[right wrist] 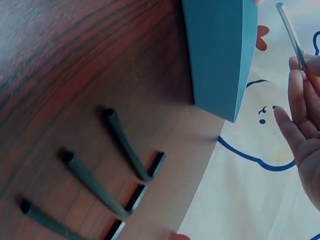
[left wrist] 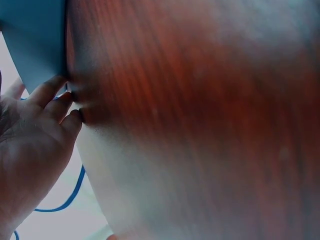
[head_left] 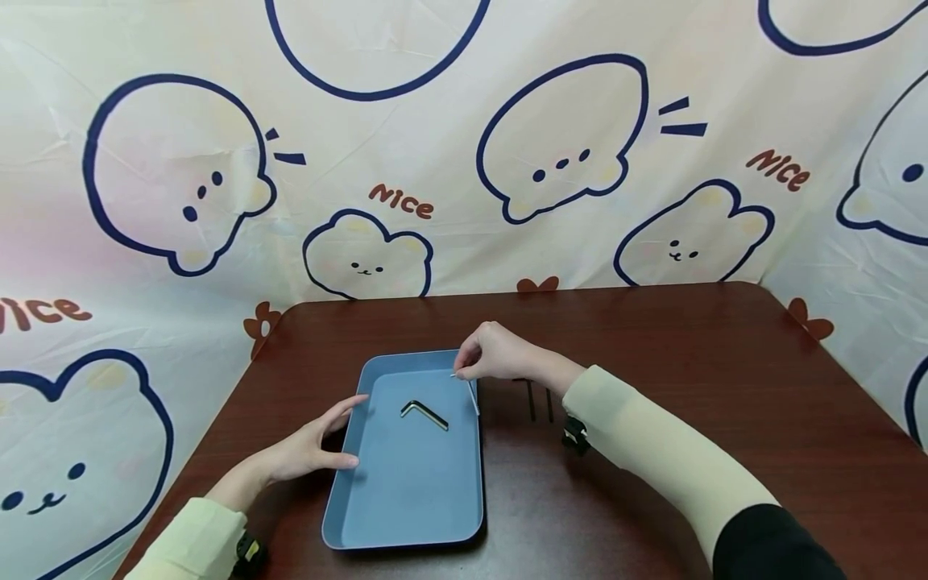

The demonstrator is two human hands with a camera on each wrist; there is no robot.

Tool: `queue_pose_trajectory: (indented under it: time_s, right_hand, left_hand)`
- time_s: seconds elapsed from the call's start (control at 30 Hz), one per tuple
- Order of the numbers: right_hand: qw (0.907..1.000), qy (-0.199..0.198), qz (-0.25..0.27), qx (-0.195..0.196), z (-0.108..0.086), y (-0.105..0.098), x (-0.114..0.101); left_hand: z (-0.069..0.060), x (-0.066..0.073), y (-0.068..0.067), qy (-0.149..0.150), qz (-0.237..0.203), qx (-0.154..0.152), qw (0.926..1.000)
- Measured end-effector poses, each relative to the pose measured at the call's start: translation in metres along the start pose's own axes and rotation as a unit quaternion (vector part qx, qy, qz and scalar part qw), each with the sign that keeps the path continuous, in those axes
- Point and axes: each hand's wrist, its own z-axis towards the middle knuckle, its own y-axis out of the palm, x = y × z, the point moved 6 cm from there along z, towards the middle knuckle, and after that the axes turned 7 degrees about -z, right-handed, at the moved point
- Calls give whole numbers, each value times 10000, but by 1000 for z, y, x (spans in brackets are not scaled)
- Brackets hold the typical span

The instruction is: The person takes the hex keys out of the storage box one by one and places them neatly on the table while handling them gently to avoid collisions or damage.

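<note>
Head: the right grip (head_left: 493,353), pinched, holds a silvery L-shaped metal key (head_left: 474,397) above the blue rectangular tray (head_left: 409,507); left of that grip lies a brassy L-shaped key (head_left: 429,416). Left wrist: the left grip (left wrist: 35,130), fingers extended, touches the tray. Right wrist: black L-shaped keys (right wrist: 95,185) lie apart from the grip.

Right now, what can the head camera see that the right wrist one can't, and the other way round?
Only the head view shows the shiny hex key lying in the tray and the "Nice" words.

Only the right wrist view shows three black hex keys; the head view shows parts of two.

Both share the right hand, the pinched hex key, the tray, the table and the cartoon backdrop.
</note>
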Motion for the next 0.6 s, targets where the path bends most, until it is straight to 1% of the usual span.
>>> queue_pose_trajectory:
  time_s: [0.2, 0.37, 0.5, 0.6]
  right_hand:
    - [9998, 202, -27, 37, -9, -10, 5]
    - [9991, 421, 56, 88, -18, -18, 10]
    - [9988, 451, 103, 171, -24, -24, 15]
    - [9989, 407, 14, 249, -28, -28, 20]
  left_hand:
    - [0, 1, 0, -15, 1, 7, 10000]
    - [0, 1, 0, -7, 22, 7, 10000]
    - [0, 1, 0, -15, 34, 8, 10000]
    - [0, 1, 0, -28, 37, 4, 10000]
